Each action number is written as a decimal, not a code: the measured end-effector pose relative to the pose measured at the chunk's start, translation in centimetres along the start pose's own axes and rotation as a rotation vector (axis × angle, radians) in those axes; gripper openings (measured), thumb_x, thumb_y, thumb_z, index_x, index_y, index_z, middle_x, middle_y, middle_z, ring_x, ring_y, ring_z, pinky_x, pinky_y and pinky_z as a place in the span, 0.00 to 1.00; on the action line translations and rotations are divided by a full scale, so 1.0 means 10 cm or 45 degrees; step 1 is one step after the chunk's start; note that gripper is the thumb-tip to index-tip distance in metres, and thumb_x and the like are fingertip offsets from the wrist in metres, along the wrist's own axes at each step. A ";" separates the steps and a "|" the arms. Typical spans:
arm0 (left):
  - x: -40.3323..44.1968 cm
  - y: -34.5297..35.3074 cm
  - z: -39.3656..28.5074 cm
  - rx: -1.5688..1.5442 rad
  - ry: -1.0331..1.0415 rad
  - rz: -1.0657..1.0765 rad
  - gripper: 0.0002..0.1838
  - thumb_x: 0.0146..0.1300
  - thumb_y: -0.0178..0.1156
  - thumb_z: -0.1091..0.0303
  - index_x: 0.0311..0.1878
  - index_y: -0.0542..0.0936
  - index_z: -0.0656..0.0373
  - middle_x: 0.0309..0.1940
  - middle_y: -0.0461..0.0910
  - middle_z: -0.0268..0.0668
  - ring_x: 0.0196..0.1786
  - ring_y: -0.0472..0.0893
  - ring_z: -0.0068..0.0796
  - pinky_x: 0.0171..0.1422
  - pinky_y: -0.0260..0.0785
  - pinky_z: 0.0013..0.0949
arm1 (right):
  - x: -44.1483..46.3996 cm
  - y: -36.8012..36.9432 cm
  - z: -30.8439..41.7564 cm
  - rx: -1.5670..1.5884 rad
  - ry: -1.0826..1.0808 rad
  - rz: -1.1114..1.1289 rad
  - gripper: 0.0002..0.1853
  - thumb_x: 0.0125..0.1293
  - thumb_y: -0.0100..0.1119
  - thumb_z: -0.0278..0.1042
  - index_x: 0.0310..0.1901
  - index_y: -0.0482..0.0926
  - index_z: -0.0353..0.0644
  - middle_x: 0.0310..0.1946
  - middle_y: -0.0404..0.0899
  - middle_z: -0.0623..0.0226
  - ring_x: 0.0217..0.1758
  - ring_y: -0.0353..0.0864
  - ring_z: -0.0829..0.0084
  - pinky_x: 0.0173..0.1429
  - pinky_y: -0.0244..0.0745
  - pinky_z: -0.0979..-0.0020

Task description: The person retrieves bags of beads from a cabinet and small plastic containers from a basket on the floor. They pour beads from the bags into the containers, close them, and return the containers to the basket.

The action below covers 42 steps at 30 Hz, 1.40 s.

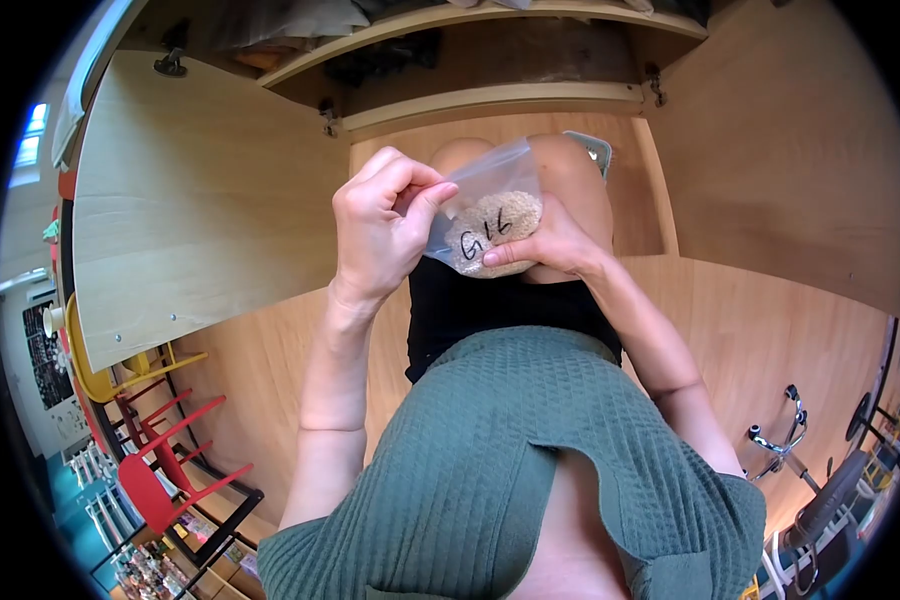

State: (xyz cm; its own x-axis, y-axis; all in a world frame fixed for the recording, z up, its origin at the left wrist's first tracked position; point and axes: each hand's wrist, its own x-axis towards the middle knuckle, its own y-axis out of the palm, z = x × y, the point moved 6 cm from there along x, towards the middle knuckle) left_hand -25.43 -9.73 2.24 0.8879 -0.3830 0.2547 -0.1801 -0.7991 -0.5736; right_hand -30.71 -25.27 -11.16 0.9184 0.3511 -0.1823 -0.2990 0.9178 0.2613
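Observation:
A clear plastic zip bag (pixel 488 205) is held up in front of my knees, with pale grains filling its lower part and black handwritten marks on its face. My left hand (pixel 390 210) pinches the bag's edge at the left between thumb and fingers. From the right, my right hand (pixel 550 240) grips the filled part, thumb across the front near the writing; the other fingers are hidden behind the bag. The grains look like rice or something similar, too small to name for sure.
An open wooden cabinet stands ahead, its left door (pixel 200 190) and right door (pixel 780 150) swung out on either side. Bags lie on its upper shelf (pixel 490 12). Red chairs (pixel 165 470) are at the left, a wheeled chair (pixel 820 500) at the lower right.

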 end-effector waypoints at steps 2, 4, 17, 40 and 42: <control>-0.02 0.01 0.03 0.017 -0.009 -0.015 0.05 0.57 0.72 0.79 0.33 0.84 0.65 0.29 0.79 0.33 0.30 0.76 0.19 0.34 0.69 0.24 | 0.00 0.01 -0.01 0.022 0.020 0.009 0.29 0.50 0.81 0.25 0.55 0.82 0.34 0.50 0.86 0.66 0.53 0.82 0.76 0.62 0.78 0.70; -0.02 -0.01 0.05 0.034 -0.035 0.005 0.06 0.57 0.73 0.78 0.34 0.84 0.65 0.29 0.79 0.33 0.30 0.76 0.19 0.35 0.69 0.24 | 0.00 0.01 -0.04 0.056 0.059 0.014 0.29 0.50 0.81 0.25 0.56 0.81 0.34 0.50 0.86 0.67 0.53 0.82 0.76 0.62 0.78 0.70; 0.09 0.10 -0.08 0.165 0.116 0.089 0.06 0.58 0.71 0.77 0.34 0.83 0.65 0.28 0.79 0.36 0.28 0.76 0.23 0.34 0.70 0.26 | -0.04 0.05 0.01 -0.018 0.050 -0.011 0.28 0.49 0.82 0.27 0.54 0.83 0.35 0.48 0.87 0.68 0.52 0.82 0.77 0.62 0.76 0.71; 0.09 0.29 -0.07 -0.056 0.161 0.287 0.05 0.61 0.70 0.73 0.36 0.84 0.63 0.28 0.81 0.40 0.28 0.79 0.32 0.34 0.72 0.31 | 0.11 0.05 0.35 -0.167 -0.269 0.277 0.35 0.43 0.86 0.36 0.55 0.80 0.38 0.48 0.85 0.66 0.53 0.82 0.71 0.61 0.77 0.67; 0.11 0.32 -0.11 -0.071 0.164 0.288 0.04 0.61 0.69 0.74 0.36 0.84 0.63 0.29 0.82 0.40 0.29 0.80 0.31 0.33 0.72 0.30 | 0.18 0.09 0.39 -0.205 -0.348 0.248 0.34 0.42 0.87 0.37 0.52 0.80 0.39 0.45 0.85 0.67 0.49 0.83 0.71 0.56 0.78 0.68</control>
State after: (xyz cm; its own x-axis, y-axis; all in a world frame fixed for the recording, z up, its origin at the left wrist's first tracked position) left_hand -25.50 -13.22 1.53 0.7621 -0.6075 0.2240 -0.3940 -0.7097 -0.5840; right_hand -28.35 -24.49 -7.59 0.8692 0.4793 0.1216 -0.4916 0.8639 0.1097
